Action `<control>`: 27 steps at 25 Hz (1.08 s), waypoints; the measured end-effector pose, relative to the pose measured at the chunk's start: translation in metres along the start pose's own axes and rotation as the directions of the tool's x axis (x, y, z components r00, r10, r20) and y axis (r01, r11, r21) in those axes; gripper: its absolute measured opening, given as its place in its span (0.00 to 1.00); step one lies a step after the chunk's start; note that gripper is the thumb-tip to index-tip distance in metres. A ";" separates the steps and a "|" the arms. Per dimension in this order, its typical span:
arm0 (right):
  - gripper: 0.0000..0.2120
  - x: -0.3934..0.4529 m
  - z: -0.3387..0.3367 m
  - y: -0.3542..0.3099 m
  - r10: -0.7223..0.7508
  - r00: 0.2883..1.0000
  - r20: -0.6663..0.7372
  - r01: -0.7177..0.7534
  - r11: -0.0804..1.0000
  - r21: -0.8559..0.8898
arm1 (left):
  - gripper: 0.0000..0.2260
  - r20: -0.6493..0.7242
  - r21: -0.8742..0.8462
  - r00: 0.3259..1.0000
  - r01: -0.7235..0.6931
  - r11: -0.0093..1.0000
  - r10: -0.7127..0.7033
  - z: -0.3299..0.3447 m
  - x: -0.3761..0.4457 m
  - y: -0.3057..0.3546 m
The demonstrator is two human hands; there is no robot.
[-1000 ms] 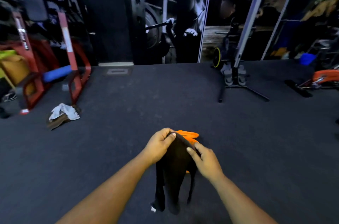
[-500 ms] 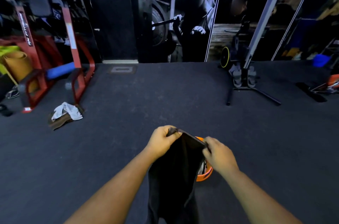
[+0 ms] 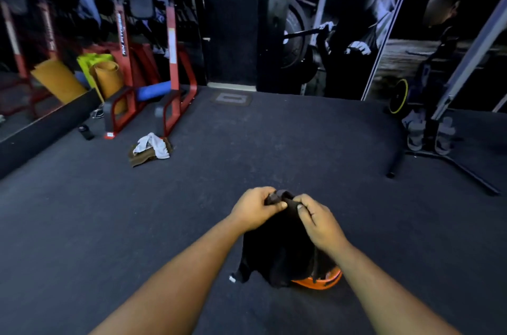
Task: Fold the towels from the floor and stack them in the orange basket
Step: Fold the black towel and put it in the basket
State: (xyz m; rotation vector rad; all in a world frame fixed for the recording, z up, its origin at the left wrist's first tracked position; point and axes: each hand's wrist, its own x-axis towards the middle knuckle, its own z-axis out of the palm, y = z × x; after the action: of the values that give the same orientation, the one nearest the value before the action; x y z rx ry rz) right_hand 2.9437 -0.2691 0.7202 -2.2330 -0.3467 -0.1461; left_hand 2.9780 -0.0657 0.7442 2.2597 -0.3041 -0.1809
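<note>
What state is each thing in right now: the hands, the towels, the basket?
Left hand: gripping the black towel's top edge.
Right hand: pinching the same edge.
Black towel: held up, hanging down, hiding most of the basket.
Basket: on the floor, mostly hidden.
Towel pile: crumpled, unfolded on the floor.

There is a single view, from a wide-angle camera worn on the person's head. It looks forward and down along both forearms, so the left hand (image 3: 253, 207) and right hand (image 3: 319, 220) sit close, low in the centre. Beyond them the dark floor (image 3: 274, 142) stretches away to the far wall, with a red rack (image 3: 171, 60) standing far off at upper left. Straight lines bow toward the edges.
</note>
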 end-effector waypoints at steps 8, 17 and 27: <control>0.06 -0.028 -0.068 0.076 0.245 0.969 0.042 -0.188 0.834 -0.519 | 0.08 -0.279 -0.201 0.942 0.133 0.971 -0.187 0.030 0.003 0.041; 0.08 -0.017 -0.119 0.121 0.534 0.826 -0.179 -0.491 0.839 0.234 | 0.19 -0.286 -0.301 0.825 0.406 0.863 -0.488 0.041 0.020 0.036; 0.10 -0.015 -0.085 0.069 0.664 0.742 0.089 -0.481 0.436 0.760 | 0.05 -0.169 -0.705 0.911 0.156 0.692 -0.377 0.082 -0.005 0.057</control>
State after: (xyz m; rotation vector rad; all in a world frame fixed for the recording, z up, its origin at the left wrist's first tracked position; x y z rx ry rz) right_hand 2.9507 -0.3799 0.7194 -1.3473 0.4625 0.1129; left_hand 2.9459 -0.1597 0.7349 1.5384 0.2474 -0.0740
